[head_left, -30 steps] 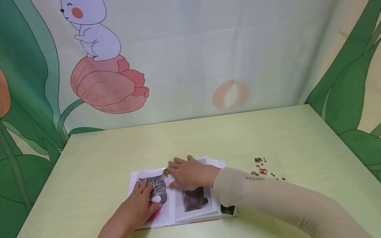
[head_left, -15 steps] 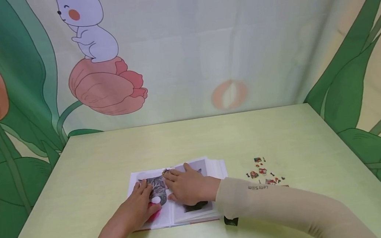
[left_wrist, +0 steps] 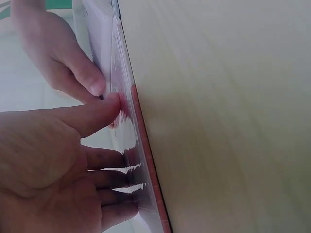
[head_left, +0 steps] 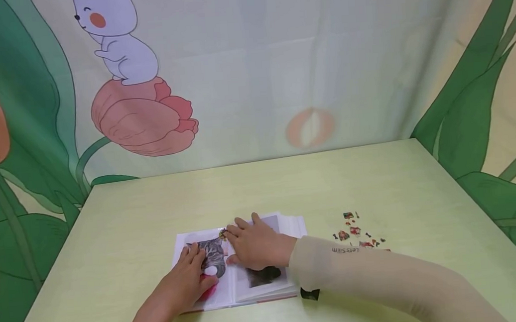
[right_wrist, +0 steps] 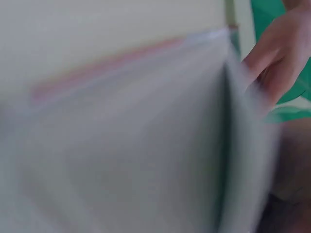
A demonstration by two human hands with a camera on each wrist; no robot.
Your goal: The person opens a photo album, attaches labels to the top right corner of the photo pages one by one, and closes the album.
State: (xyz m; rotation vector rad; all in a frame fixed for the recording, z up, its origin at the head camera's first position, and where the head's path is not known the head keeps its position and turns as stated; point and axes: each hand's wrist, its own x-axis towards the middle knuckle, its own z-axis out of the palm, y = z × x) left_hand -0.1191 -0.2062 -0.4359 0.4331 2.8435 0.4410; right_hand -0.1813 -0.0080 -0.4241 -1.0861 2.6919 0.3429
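A photo album (head_left: 295, 225) lies spread on the table, with a grey tabby cat photo (head_left: 212, 249) on its left page. My left hand (head_left: 185, 283) rests on that page, and the left wrist view shows its fingertips (left_wrist: 127, 203) and thumb touching the glossy sheet. Across the right page lies my right hand (head_left: 257, 243), fingers extended toward the spine and partly covering a dark animal photo (head_left: 263, 276). Beside its fingertips is a small yellow-and-dark sticker-like piece (head_left: 222, 234). In the right wrist view a blurred pale page (right_wrist: 121, 160) hides the right fingers.
Several small colourful sticker-like pieces (head_left: 355, 230) lie on the table (head_left: 162, 202) right of the album, some beneath the right sleeve (head_left: 359, 263). A dark green piece (head_left: 310, 294) shows by the album's near right corner. A printed curtain (head_left: 243, 82) hangs behind.
My right hand slid nearer over the right page, then back away toward the top by the spine. My left hand stays put on the left page.
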